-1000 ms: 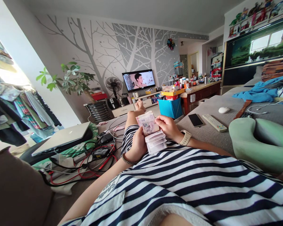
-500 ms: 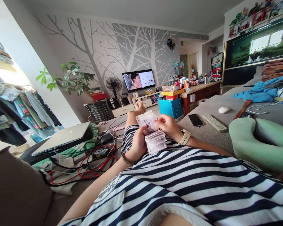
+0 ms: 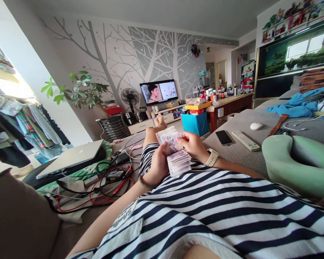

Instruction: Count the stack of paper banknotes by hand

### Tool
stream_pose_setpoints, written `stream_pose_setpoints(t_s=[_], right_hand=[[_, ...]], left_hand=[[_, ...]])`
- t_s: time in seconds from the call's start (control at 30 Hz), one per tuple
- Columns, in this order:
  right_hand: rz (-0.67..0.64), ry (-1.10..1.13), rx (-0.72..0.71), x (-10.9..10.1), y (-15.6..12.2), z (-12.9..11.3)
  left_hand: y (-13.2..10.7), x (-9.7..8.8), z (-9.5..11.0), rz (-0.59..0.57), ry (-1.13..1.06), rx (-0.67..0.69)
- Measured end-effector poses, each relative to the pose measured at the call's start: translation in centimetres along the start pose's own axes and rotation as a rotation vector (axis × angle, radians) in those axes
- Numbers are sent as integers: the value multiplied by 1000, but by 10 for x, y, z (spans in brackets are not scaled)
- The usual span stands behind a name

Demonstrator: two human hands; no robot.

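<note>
Nearest, the striped shirt; tangled cables sprawl left. And here's the left hand, grip pressed around the banknotes, thumb on top, above the lap, near ends fanned out! The right hand has its grip pinching the top note's right edge. Right, remote and phone lie side by side; far off, the television glows.

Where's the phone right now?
In the head view, the phone lies on the grey sofa to the right of the right hand, just left of the remote control.
</note>
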State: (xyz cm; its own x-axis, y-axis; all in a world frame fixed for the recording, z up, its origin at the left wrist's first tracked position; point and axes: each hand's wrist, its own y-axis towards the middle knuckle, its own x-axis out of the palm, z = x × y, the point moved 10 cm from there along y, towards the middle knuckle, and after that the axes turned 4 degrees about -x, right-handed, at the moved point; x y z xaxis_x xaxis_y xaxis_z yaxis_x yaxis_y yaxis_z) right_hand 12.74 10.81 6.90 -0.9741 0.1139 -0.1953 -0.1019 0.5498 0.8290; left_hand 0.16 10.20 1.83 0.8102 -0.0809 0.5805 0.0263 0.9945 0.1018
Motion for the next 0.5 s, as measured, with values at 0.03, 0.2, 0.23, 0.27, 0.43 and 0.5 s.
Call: stream_pose_setpoints(t_s=[0.03, 0.2, 0.23, 0.27, 0.43, 0.5], right_hand=[[0, 7, 5, 0, 0, 1], [12, 43, 33, 2, 1, 8], [15, 54, 38, 2, 1, 10], [16, 65, 45, 2, 1, 11], [18, 104, 92, 4, 2, 19], [26, 119, 91, 3, 2, 18]], left_hand=[[0, 0, -1, -2, 4, -9], [1, 1, -3, -48, 25, -3], [1, 1, -1, -62, 42, 18], [1, 0, 1, -70, 63, 41], [1, -5, 5, -55, 111, 97], [2, -6, 4, -41, 82, 86]])
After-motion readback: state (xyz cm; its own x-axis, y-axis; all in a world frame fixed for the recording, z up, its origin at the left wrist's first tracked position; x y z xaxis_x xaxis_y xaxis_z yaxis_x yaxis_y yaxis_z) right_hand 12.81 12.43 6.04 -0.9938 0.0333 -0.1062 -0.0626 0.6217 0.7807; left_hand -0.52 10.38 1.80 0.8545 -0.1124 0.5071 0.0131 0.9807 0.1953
